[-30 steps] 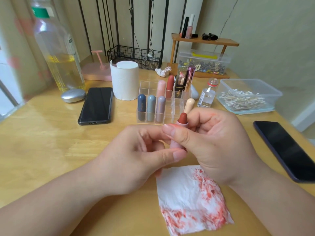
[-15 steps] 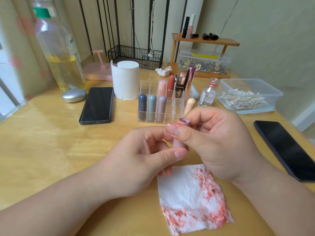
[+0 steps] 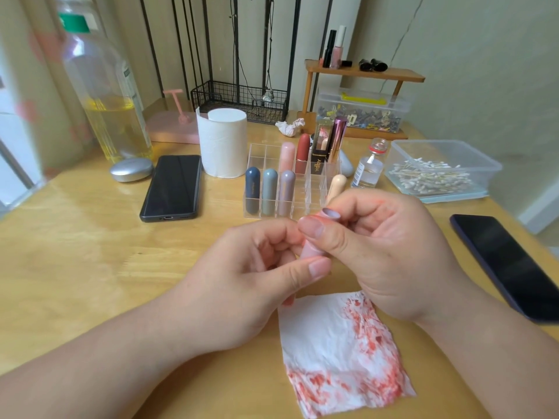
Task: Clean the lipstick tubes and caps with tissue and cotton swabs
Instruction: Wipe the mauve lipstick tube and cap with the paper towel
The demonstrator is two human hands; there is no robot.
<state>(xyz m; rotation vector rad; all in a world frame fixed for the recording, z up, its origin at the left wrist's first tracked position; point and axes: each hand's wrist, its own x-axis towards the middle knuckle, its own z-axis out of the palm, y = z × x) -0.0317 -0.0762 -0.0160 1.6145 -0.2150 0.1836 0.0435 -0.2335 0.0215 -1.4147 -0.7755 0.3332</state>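
Both hands hold one pink lipstick tube (image 3: 313, 247) upright above the table. My left hand (image 3: 257, 276) grips its lower part, with the thumb lying against the side. My right hand (image 3: 378, 252) pinches the upper part between thumb and fingers; the tube's open rim (image 3: 331, 213) shows at the top and no bullet stands out of it. A tissue (image 3: 341, 355) smeared with red lipstick lies flat on the table just below my hands. Several capped lipsticks stand in a clear organizer (image 3: 272, 152) behind.
A tissue roll (image 3: 222, 143) stands behind the organizer, a small glass bottle (image 3: 370, 167) and a clear box of cotton swabs (image 3: 438, 170) to its right. Phones lie at left (image 3: 172, 187) and right (image 3: 508, 264). A large oil bottle (image 3: 106, 86) stands far left.
The red lipstick bullet that stood out of the tube one second ago has sunk back inside; only the empty rim shows now. Both hands stay in place on the tube.
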